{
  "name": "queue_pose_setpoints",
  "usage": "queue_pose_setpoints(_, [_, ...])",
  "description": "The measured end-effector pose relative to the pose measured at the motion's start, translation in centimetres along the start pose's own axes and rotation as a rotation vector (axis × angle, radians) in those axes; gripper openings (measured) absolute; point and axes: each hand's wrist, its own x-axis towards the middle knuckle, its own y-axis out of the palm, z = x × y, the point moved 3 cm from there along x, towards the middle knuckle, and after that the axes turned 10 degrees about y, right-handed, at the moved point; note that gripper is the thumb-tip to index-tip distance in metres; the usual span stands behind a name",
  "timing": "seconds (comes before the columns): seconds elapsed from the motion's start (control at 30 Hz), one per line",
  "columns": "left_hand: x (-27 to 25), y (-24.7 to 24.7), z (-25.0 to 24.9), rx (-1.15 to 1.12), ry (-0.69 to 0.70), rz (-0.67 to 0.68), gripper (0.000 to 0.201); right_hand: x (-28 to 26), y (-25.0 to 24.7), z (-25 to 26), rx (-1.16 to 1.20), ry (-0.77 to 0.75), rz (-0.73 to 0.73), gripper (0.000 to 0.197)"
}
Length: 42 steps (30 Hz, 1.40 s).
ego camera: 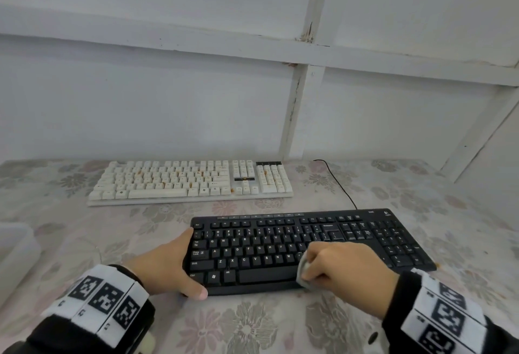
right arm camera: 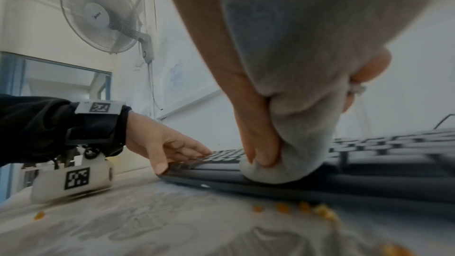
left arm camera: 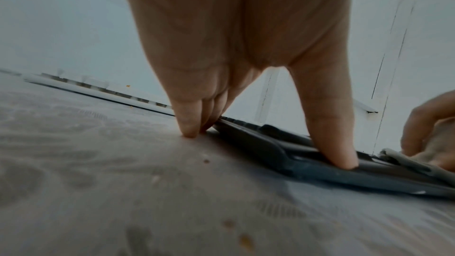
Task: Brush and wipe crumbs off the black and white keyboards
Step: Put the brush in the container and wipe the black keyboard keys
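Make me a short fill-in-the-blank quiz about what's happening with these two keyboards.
1. The right hand presses a grey ____ onto the black keyboard.
2. The left hand steadies that keyboard at its ____ end.
3. Orange crumbs are scattered over the ____ keyboard, farther back.

Missing words: cloth; left; white

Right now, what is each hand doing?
Left hand: open, bracing the black keyboard.
Right hand: closed around a grey cloth, pressing it on that keyboard.

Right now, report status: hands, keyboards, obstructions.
Left hand braces the black keyboard at its left end. Right hand grips a grey cloth, pressed on its front edge. White keyboard still crumbed. Nothing in the way.
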Motion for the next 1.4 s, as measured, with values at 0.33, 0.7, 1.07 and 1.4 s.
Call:
queue_pose_setpoints(0.33, [0.0, 0.0, 0.3, 0.018, -0.043, -0.015, 0.080, -0.7, 1.0, -1.4, 0.060, -0.005, -0.034, 0.010])
queue_pose_setpoints(0.7, [0.2, 0.1, 0.4, 0.007, -0.048, -0.025, 0.087, -2.5, 1.1, -6.5, -0.008, 0.182, -0.030, 0.014])
queue_pose_setpoints(1.07, [-0.1, -0.1, 0.2, -0.027, -0.032, -0.021, 0.088, -3.0, -0.3, -9.0, -0.332, 0.179, -0.052, 0.015])
queue_pose_setpoints(1.4, [0.3, 0.2, 0.6, -0.042, -0.018, -0.030, 0.073, -3.1, 1.6, -8.8, -0.086, 0.238, -0.010, 0.017])
